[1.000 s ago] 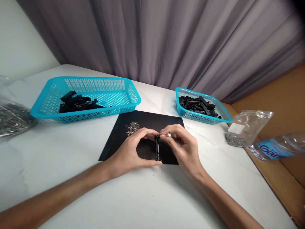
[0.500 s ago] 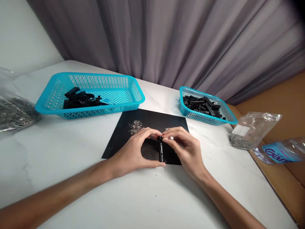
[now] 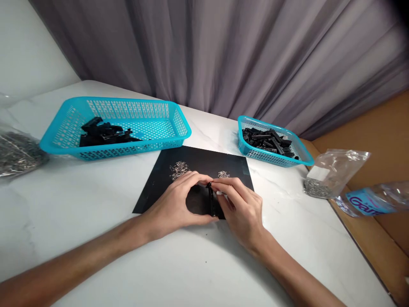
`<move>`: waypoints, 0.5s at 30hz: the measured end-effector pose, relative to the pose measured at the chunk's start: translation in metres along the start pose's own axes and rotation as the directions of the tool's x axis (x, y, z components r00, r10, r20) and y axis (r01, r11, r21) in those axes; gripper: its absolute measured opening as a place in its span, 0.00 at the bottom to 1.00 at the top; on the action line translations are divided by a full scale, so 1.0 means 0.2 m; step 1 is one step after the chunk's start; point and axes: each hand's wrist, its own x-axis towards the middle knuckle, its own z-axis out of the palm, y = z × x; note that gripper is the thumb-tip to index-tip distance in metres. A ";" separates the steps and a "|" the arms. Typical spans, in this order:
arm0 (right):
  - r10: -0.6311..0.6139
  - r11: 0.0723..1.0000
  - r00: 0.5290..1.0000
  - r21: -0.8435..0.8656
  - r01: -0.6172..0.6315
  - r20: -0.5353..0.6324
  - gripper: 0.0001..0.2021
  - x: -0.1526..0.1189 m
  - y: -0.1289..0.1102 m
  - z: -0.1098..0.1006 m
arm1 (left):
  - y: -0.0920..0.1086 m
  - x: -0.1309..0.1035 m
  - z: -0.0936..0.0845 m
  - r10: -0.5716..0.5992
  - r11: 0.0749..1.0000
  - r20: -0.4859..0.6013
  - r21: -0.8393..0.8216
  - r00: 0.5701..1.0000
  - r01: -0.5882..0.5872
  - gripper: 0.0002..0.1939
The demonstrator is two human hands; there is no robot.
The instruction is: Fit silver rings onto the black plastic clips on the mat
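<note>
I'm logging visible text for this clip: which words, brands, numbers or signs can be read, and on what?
"Ga…", on the blue label of the bottle; later letters unclear.
Smaller print on that label: too small to read.
White patch on the clear bag beside it: no writing legible.
Black part in the left hand: no text legible.

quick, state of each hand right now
Left hand: holding a slim black part between thumb and fingers.
Right hand: closed on a small white object.

Black part (image 3: 211, 201) | slim, long — seen edge-on | gripped end to end in left hand (image 3: 172, 203)
</note>
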 end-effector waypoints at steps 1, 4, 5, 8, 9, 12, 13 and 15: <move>0.013 0.999 1.000 0.049 -0.012 -0.005 0.15 0.00 0.00 0.00 | 0.00 0.00 0.00 -0.008 1.000 0.001 -0.005 1.000 0.008 0.29; 0.085 0.971 0.996 0.221 -0.089 0.026 0.15 0.00 0.01 -0.01 | -0.01 0.00 -0.01 -0.021 1.000 0.002 -0.018 1.000 0.021 0.31; 0.111 0.955 0.993 0.271 -0.120 0.049 0.15 0.00 0.02 -0.01 | -0.01 0.00 -0.01 -0.022 1.000 0.002 -0.020 1.000 0.022 0.31; 0.155 0.918 0.983 0.353 -0.182 0.101 0.14 0.01 0.03 -0.02 | -0.02 0.00 -0.01 -0.023 1.000 -0.002 -0.013 1.000 0.023 0.31; 0.164 0.907 0.980 0.374 -0.194 0.112 0.13 0.01 0.03 -0.02 | -0.02 0.00 -0.01 -0.027 1.000 -0.001 -0.011 1.000 0.027 0.31; 0.213 0.852 0.961 0.447 -0.272 0.178 0.11 0.04 0.04 -0.04 | -0.03 0.00 -0.02 -0.041 0.999 0.022 -0.003 0.999 0.041 0.31; 0.241 0.823 0.948 0.473 -0.314 0.209 0.10 0.05 0.05 -0.04 | -0.03 0.00 -0.02 -0.045 0.999 0.037 0.005 0.998 0.045 0.31; 0.308 0.760 0.913 0.508 -0.405 0.267 0.08 0.07 0.06 -0.05 | -0.03 0.00 -0.02 -0.053 0.998 0.058 0.028 0.997 0.051 0.31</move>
